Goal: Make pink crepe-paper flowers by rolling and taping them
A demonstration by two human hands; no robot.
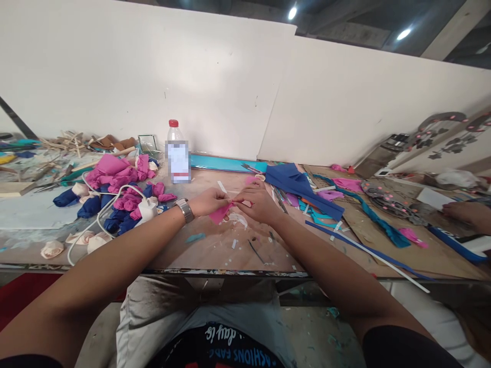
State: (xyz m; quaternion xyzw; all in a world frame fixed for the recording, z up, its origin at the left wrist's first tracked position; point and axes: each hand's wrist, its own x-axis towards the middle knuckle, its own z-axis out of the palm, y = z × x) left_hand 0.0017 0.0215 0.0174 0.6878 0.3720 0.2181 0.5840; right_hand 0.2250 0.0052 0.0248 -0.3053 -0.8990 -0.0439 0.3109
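Note:
Both my hands meet over the middle of the table. My left hand [208,202] has its fingers closed on one end of a small pink strip of crepe paper or cloth [218,214], which hangs below the fingertips. From the other side, my right hand [255,203] pinches the same pink strip at its narrow, gathered part. My left wrist wears a watch [184,210]. Left of my hands is a heap of crumpled magenta pieces [109,171] with dark blue rolled bundles [90,206] and cream rosettes [52,249]. Folded dark blue material [291,179] lies right of my right hand.
A red-capped bottle [174,134] stands behind my hands near the white wall panel. A white cable and plug [148,208] cross the heap. At right lie a twisted teal strip [383,225] and a white stick [383,260]. Another person's hand [470,213] is at far right.

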